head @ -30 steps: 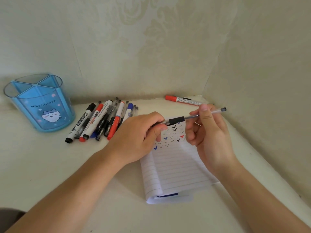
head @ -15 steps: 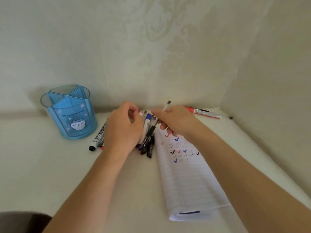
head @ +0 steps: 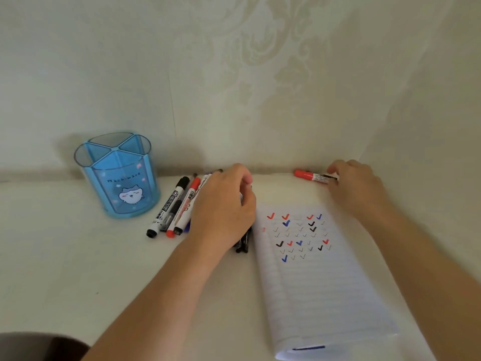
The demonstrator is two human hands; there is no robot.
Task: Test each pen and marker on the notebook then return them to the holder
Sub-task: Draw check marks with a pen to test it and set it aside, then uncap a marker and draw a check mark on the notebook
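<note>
While the fingers (head: 335, 169) of the right hand (head: 358, 187) curl over the tail end of a red marker (head: 311, 176) lying just beyond the notebook's (head: 320, 287) far edge, it cannot be told whether they already pinch it or only touch it. The left hand's (head: 223, 212) fingers (head: 244, 179) are bent down over the pile of pens and markers (head: 179, 209) just left of the notebook. Whether they hold any of these cannot be told either.

As a judgement, the testing looks far along and the returning has not begun. The notebook page carries many ticks (head: 299, 235): I count 5 bold red, 4 bold blue and 4 bold black, plus thin grey ones too faint to count. The blue holder (head: 117, 178), standing well left of the notebook past the pile, shows no pen in the compartments that can be seen. Every pen and marker lies on the tabletop (head: 78, 256).

Counted:
- 1 notebook and 1 holder.
- 1 red marker lying apart, under the right hand.
- In the pile, 1 black-capped marker (head: 169, 204), 1 red-capped marker (head: 188, 201) and at least 2 more barrels showing left of the hand.
- A blue piece at the pile's near end.
- About 2 black pens (head: 243, 244) poking out beside the notebook's left edge. The hand hides the rest.

What is left: possibly testing the red marker, then carrying all of them to the holder.
</note>
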